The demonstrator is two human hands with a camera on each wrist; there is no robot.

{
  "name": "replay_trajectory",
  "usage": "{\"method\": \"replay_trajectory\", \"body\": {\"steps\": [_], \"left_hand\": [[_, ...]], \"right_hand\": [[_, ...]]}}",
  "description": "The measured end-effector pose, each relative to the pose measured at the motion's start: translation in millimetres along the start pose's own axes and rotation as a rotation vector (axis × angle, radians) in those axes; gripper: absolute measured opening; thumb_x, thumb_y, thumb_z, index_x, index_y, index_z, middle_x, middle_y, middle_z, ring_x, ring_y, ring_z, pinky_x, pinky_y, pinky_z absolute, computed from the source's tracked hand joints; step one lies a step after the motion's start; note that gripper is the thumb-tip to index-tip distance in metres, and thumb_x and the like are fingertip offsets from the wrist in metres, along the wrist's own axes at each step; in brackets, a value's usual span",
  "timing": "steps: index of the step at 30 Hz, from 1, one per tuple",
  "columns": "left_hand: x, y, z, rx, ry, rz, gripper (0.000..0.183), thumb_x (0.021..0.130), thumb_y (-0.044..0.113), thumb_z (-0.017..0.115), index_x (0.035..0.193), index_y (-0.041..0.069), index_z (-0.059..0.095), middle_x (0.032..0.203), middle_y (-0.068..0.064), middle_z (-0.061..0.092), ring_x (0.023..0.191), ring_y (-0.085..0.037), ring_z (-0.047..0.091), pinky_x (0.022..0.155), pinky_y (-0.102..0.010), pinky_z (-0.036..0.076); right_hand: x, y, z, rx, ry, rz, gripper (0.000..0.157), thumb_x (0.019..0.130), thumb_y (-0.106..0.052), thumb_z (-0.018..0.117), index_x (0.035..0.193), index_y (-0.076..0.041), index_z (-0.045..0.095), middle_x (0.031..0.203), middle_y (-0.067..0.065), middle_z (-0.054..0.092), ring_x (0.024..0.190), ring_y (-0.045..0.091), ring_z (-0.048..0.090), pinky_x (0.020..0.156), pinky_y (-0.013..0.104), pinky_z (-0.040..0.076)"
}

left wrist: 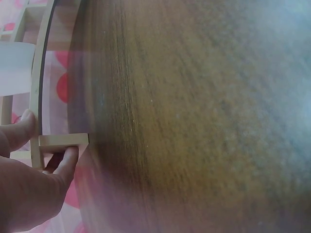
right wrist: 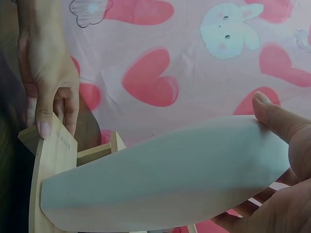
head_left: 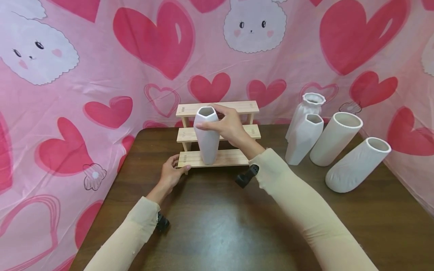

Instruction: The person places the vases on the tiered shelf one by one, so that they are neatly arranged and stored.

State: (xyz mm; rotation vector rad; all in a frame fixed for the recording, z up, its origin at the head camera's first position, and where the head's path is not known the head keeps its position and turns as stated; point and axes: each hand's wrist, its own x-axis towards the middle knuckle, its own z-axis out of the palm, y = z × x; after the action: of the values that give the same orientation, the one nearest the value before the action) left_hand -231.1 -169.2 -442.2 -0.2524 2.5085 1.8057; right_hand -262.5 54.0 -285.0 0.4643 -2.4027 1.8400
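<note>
A white vase [head_left: 208,143] with a five-sided mouth stands upright on the lowest step of a three-tier wooden shelf [head_left: 230,158]. My right hand [head_left: 228,126] grips it near the rim, thumb on the near side and fingers behind. In the right wrist view the vase [right wrist: 160,179] has its base against the shelf board. At the shelf's left end my left hand [head_left: 171,174] holds the lowest board, thumb on top. The left wrist view shows the fingers of the left hand [left wrist: 36,182] around the board's end and its short leg [left wrist: 63,140].
To the right on the brown table [head_left: 217,233] stand several other white vases: a frilly-rimmed one [head_left: 306,109], a faceted one [head_left: 303,141], a smooth cylinder [head_left: 335,139] and a textured one [head_left: 356,165]. A pink heart-patterned cloth [head_left: 156,37] hangs behind the shelf.
</note>
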Motion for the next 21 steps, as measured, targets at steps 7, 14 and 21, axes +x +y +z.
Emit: {"method": "replay_trajectory", "body": {"steps": [7,14,21], "left_hand": [[0.5,-1.3,-0.1,0.002,-0.001,0.001,0.067,0.088,0.013,0.071,0.145,0.005,0.036,0.135,-0.018,0.051,0.126,-0.030,0.047,0.098,-0.041,0.042],[-0.4,-1.3,0.1,0.005,0.003,0.008,0.067,0.088,0.014,0.071,0.145,0.004,0.037,0.135,-0.019,0.051,0.126,-0.030,0.048,0.098,-0.041,0.042],[-0.8,-0.8,0.1,0.001,-0.002,0.008,0.067,0.088,0.014,0.070,0.145,0.005,0.036,0.136,-0.018,0.051,0.125,-0.029,0.048,0.098,-0.041,0.042]], "right_hand": [[4.6,-0.8,3.7,-0.008,-0.047,-0.031,0.067,0.067,-0.025,0.089,0.128,-0.015,0.063,0.108,0.001,0.067,0.093,0.017,0.062,0.079,0.034,0.052],[4.7,1.2,2.9,-0.017,-0.094,-0.079,0.061,0.069,-0.025,0.088,0.124,-0.016,0.063,0.107,0.001,0.066,0.094,0.018,0.061,0.080,0.036,0.052],[4.9,3.2,4.2,-0.060,-0.098,-0.080,0.063,0.073,-0.029,0.086,0.128,-0.015,0.058,0.111,0.002,0.063,0.097,0.018,0.060,0.081,0.036,0.051]]}}
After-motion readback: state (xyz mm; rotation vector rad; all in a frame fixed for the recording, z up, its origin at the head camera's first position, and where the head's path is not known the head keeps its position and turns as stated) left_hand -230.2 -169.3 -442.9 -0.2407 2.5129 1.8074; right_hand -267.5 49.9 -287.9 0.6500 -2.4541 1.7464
